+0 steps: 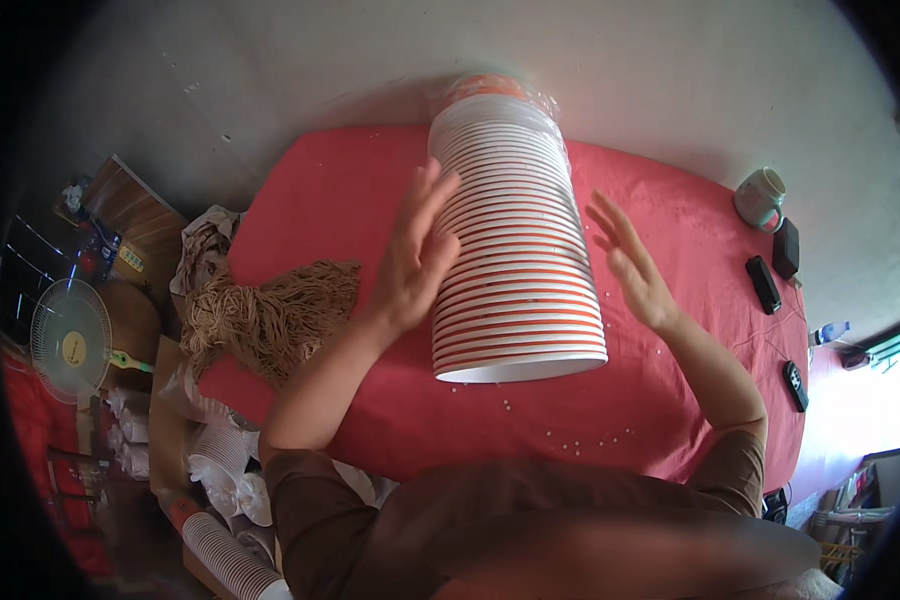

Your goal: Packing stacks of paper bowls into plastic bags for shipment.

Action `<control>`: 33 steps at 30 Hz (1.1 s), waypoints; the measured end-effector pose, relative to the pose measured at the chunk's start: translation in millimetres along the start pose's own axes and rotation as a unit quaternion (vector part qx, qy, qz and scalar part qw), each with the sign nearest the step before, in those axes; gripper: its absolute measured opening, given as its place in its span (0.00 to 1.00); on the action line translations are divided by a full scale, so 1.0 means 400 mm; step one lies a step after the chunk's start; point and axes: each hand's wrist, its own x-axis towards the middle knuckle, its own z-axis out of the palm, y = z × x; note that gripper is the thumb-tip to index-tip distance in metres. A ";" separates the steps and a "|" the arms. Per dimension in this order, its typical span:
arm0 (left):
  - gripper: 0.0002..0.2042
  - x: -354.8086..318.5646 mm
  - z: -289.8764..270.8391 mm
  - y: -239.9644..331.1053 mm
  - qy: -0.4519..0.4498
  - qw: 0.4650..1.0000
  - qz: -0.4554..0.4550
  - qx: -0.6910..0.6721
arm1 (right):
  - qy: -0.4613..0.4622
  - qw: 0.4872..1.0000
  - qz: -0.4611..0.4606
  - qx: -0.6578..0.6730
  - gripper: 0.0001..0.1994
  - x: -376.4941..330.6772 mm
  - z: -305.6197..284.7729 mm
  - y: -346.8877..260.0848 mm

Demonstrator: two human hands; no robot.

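Observation:
A long stack of nested paper tubs [515,240] lies on its side on the red tablecloth [370,180]. White rims with orange bands between them show along its length, and the open mouth of the end tub points toward me. Clear plastic wrap [545,100] covers the far end by the wall. On the stack's left side my left hand [415,255] is open, fingers stretched out, at or very near the rims; contact is hard to tell. My right hand [630,265] is open too, held apart from the right side with nothing in it.
Brown cords [280,310] lie in a bundle at the table's left edge. Small white beads [575,440] are scattered near me. Right: a mug [760,200], black boxes [764,285] and a remote [795,386]. Left: a fan [72,340] and a carton with more wrapped tubs [220,455].

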 end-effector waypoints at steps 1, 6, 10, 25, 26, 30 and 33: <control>0.28 -0.016 -0.005 0.008 -0.035 0.999 0.023 0.005 | -0.028 0.999 -0.012 -0.020 0.33 -0.013 0.006 -0.008; 0.26 -0.025 0.060 -0.024 -0.022 0.997 0.004 -0.076 | -0.014 0.999 -0.013 -0.034 0.34 0.008 0.068 -0.030; 0.26 -0.051 0.093 -0.001 0.019 0.999 0.015 -0.043 | -0.044 0.997 -0.050 0.043 0.35 0.013 0.044 -0.003; 0.21 0.100 -0.052 -0.103 0.161 0.963 0.059 0.209 | -0.198 0.976 -0.089 0.003 0.43 0.004 -0.074 -0.168; 0.21 0.132 -0.060 -0.162 0.168 0.958 0.052 0.225 | -0.242 0.957 -0.151 -0.045 0.49 0.002 -0.070 -0.189; 0.16 0.185 -0.087 -0.303 0.201 0.970 -0.005 0.136 | -0.288 0.893 -0.140 -0.317 0.41 -0.038 0.026 -0.304; 0.13 0.224 -0.063 -0.280 0.157 0.980 -0.092 0.080 | -0.099 0.843 -0.207 -0.486 0.29 -0.062 0.054 -0.268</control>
